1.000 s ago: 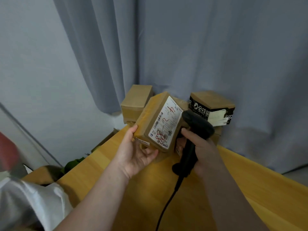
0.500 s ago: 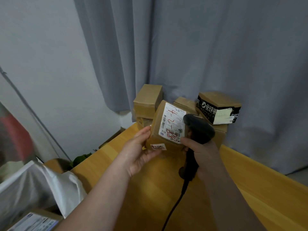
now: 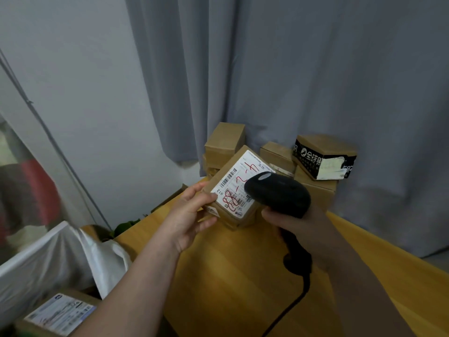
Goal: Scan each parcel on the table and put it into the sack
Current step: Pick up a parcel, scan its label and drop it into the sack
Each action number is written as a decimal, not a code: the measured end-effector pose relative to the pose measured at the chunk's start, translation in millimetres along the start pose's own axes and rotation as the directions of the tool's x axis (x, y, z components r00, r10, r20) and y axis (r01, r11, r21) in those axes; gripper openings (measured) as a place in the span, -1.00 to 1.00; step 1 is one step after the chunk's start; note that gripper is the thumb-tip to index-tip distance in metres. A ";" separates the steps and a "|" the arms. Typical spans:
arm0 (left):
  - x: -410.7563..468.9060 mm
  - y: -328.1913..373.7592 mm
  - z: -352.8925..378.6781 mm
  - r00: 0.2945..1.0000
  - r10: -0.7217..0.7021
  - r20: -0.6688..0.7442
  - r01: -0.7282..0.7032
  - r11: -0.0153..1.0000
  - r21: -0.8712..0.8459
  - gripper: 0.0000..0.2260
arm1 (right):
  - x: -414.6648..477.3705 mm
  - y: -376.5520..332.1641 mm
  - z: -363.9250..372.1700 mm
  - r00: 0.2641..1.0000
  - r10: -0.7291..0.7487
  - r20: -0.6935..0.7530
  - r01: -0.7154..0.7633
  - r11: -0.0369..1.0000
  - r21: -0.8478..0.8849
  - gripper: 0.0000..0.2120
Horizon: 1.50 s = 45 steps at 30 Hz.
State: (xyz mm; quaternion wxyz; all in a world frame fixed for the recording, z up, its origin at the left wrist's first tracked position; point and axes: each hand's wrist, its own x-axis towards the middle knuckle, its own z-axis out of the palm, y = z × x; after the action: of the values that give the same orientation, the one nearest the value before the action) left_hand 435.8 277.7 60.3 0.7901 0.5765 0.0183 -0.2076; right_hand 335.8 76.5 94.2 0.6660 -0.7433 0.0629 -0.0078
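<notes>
My left hand point(image 3: 192, 212) grips a brown cardboard parcel point(image 3: 233, 190) by its near left corner, thumb on top, holding it tilted above the wooden table point(image 3: 243, 276). Its white label with barcodes and red writing faces up. My right hand point(image 3: 298, 220) grips a black corded barcode scanner point(image 3: 279, 193), whose head hangs just over the label's right part. A white sack point(image 3: 60, 259) stands open at the lower left, below the table's edge, with a labelled parcel point(image 3: 58, 314) lying inside it.
Several more brown parcels point(image 3: 226, 144) are stacked at the table's far corner against a grey curtain; one with black printed tape point(image 3: 323, 156) sits on top at the right. The scanner's cable point(image 3: 291, 310) trails down over the table towards me.
The parcel has tipped so its label faces up more. The scanner head has moved left over the label. My view has swung left and down, showing more of the sack.
</notes>
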 end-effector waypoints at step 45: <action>-183.3 -0.6 -323.0 0.847 -0.078 -0.526 0.299 0.888 0.350 -0.90 | -37.9 21.2 277.7 0.943 0.159 0.291 -0.060 0.945 -0.321 -0.74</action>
State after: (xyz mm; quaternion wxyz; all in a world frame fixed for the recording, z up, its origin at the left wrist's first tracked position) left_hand 336.1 630.4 0.8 0.5907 0.7612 0.2345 -0.1292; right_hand 323.0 352.8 44.6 0.5429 -0.8249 -0.0013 0.1575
